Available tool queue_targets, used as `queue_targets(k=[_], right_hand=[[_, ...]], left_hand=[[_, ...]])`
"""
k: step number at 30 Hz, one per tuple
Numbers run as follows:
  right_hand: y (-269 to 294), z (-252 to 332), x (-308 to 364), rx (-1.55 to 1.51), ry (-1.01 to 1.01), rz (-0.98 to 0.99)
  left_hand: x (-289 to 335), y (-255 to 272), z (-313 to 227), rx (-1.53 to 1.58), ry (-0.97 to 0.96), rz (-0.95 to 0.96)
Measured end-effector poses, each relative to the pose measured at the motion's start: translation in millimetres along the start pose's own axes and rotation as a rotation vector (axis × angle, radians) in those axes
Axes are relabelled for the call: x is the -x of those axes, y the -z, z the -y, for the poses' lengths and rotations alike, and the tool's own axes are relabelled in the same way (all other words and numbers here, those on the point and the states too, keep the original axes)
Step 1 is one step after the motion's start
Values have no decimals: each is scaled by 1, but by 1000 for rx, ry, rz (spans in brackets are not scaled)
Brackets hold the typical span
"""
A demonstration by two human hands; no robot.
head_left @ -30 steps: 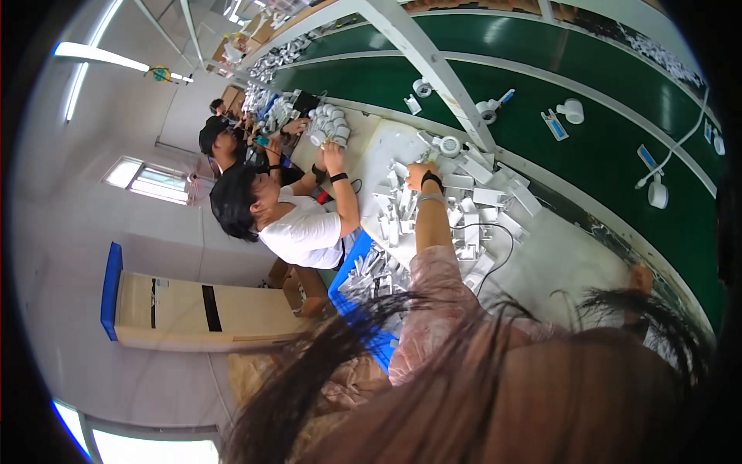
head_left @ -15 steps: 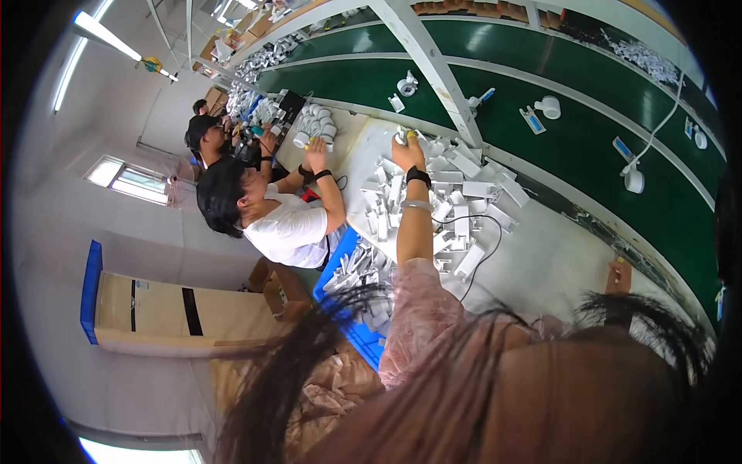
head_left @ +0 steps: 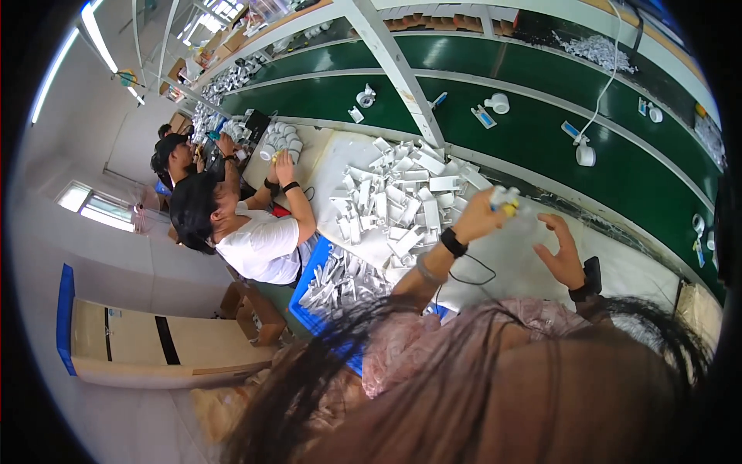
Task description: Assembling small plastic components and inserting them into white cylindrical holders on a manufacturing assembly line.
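Right hand (head_left: 563, 251) is open, fingers spread, holding nothing, while the left hand (head_left: 475, 218) pinches a small white part with a yellow bit (head_left: 504, 199) just above the white bench (head_left: 533, 263). Looks early: the heap of white parts (head_left: 398, 199) beyond is big, and only a few pieces sit on the green conveyor (head_left: 464, 85).

A factory assembly line: a long green conveyor belt (head_left: 495, 77) runs from ten to three o'clock, carrying small white parts; a heap of white plastic pieces (head_left: 398, 197) covers the workbench (head_left: 525, 263); co-workers (head_left: 232, 224) sit in a row at nine o'clock; a blue bin (head_left: 325, 290) holds more parts.
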State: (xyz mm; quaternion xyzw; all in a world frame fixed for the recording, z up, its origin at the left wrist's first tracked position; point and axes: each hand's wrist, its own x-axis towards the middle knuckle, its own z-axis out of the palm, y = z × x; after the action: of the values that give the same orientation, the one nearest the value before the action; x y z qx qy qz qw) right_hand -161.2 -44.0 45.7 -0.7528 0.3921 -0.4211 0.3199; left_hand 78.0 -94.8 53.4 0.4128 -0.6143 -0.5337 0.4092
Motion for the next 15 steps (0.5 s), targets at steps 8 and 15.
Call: queue_targets(k=[8, 15], right_hand=[[9, -15, 34, -491, -452, 239], [35, 9, 56, -315, -285, 311]], left_hand=[[7, -68, -2, 45, 11, 294], [15, -67, -6, 29, 226, 530]])
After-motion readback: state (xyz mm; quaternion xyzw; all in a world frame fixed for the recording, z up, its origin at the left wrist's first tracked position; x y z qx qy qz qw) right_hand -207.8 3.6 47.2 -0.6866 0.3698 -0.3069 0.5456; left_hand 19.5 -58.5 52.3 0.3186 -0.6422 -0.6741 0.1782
